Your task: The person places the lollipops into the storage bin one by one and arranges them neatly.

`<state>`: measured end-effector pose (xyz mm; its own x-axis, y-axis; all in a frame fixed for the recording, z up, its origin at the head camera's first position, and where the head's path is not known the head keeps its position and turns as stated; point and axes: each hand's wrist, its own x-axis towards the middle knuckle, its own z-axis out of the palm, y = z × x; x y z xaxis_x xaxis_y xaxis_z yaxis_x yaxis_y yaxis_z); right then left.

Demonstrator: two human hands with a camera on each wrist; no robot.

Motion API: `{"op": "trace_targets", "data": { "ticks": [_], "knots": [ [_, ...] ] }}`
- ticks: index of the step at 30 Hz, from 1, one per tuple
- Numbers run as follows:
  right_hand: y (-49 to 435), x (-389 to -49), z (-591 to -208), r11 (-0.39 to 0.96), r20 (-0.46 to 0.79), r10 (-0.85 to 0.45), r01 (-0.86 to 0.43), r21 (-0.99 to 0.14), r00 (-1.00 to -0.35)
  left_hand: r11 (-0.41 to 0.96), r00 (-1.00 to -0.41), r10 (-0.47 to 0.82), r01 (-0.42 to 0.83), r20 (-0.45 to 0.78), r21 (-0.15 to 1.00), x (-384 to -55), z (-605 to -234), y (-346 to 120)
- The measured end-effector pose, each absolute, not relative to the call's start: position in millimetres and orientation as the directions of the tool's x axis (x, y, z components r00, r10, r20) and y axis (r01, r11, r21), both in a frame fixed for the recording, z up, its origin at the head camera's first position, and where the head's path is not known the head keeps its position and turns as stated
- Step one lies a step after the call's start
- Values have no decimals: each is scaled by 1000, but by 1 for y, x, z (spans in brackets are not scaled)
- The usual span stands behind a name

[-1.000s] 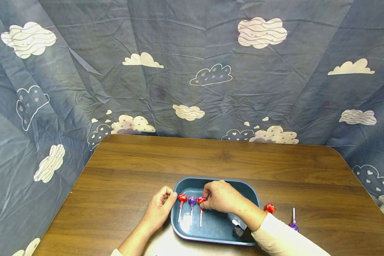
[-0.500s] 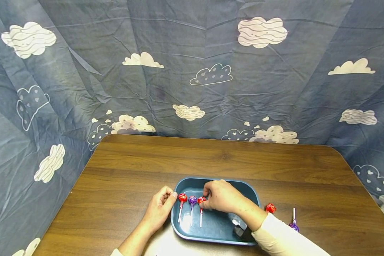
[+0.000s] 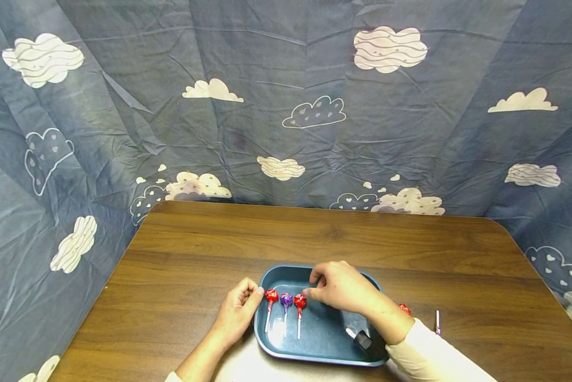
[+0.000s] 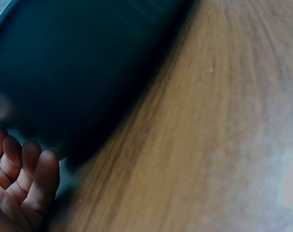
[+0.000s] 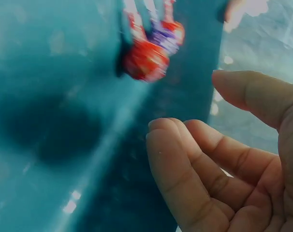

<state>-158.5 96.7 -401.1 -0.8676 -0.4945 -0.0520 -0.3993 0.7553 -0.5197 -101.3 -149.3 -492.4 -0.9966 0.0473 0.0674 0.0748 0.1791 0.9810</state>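
A blue tray (image 3: 324, 345) holds a row of three lollipops at its left: a red lollipop (image 3: 271, 296) at the end, a purple lollipop (image 3: 286, 300) in the middle, and another red lollipop (image 3: 300, 302). Their sticks point toward the person. My left hand (image 3: 238, 310) holds the tray's left rim, thumb at the edge and curled fingers (image 4: 45, 176) against the outer wall. Above the tray, just right of the third lollipop, my right hand (image 3: 340, 286) has its thumb and fingers spread with nothing between them, as the right wrist view shows.
On the wooden table (image 3: 209, 239), right of the tray, lie a red lollipop (image 3: 404, 309) and a lollipop stick (image 3: 438, 321), both partly hidden by the right arm. A cloud-patterned cloth (image 3: 247, 132) hangs behind the table. A black device (image 3: 366, 342) is on the right wrist.
My right hand has let go of the third lollipop and moved slightly up and right, its fingers parting. That lollipop stays in the row. My left hand has not moved.
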Motion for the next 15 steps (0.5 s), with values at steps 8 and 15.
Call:
{"op": "trace_targets", "data": {
  "ticks": [8,15],
  "knots": [
    [131,-152,-369,783,-18,-393,-325,-531,-919,177,-997,41,70,64,982,-101,-493,-150],
    [179,-136,-354,809,-2,-268,-224,-544,-963,193,-998,34,67,62,979,-102,-493,-150]
  ]
}}
